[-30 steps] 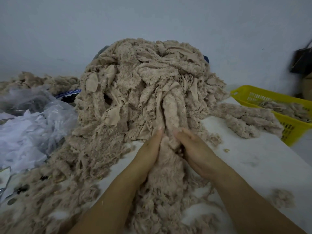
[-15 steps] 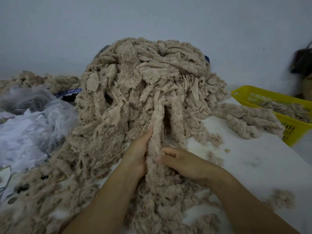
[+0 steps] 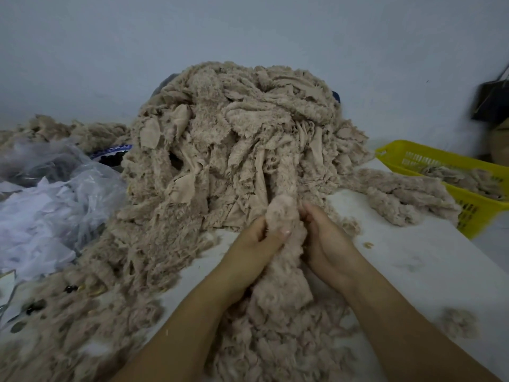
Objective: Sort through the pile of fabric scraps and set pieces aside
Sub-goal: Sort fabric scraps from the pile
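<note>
A tall pile of beige fuzzy fabric scraps (image 3: 239, 139) rises in the middle of the white table (image 3: 413, 260) and spills toward me. A long fluffy strip (image 3: 283, 216) runs down from the pile between my hands. My left hand (image 3: 257, 244) grips this strip from the left, thumb across its front. My right hand (image 3: 325, 235) holds the same strip from the right side, fingers curled into the fluff. More loose scraps (image 3: 275, 340) lie heaped under my forearms.
A yellow plastic basket (image 3: 468, 210) with some scraps sits at the right table edge, a bundle of strips (image 3: 407, 194) beside it. Clear plastic bags with white material (image 3: 41, 213) lie left. Small dark bits (image 3: 33, 304) lie at the lower left. A grey wall stands behind.
Both hands have moved up along the strip and closed round it; its top end is now bunched between them. The right hand rose from lying low to gripping the strip's right side.
</note>
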The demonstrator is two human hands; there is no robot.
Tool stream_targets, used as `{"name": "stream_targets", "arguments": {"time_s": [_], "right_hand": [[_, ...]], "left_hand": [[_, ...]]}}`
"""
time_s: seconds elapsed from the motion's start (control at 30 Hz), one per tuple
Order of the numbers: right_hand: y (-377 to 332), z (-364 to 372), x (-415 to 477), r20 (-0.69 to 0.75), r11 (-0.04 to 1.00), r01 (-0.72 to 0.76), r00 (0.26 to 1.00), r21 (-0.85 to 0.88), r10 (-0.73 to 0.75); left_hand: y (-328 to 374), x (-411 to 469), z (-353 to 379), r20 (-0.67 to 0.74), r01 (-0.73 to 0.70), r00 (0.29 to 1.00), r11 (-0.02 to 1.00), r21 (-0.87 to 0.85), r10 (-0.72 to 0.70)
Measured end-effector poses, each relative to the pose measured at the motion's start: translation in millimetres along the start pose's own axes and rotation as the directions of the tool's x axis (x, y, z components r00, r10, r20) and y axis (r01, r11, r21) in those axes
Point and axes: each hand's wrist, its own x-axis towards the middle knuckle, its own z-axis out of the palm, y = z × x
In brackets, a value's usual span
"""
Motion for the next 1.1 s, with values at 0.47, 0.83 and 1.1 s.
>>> {"name": "stream_targets", "arguments": {"time_s": [0.47,0.83,1.1], "right_hand": [[10,2,-2,0.054,0.677,0.268,0.946,-0.685,-0.320],[0,-15,6,-0.084,0.475,0.203,0.853,-0.856,-0.516],[0,-19,8,-0.254,0.724,0.222,0.837,-0.653,-0.485]], "left_hand": [[6,4,-10,-0.012,0.129,0.988,0.857,-0.499,-0.156],[7,9,-30,0.138,0.122,0.990,0.599,-0.791,-0.020],[3,13,-29,-0.330,-0.037,0.942,0.967,-0.253,-0.050]]}}
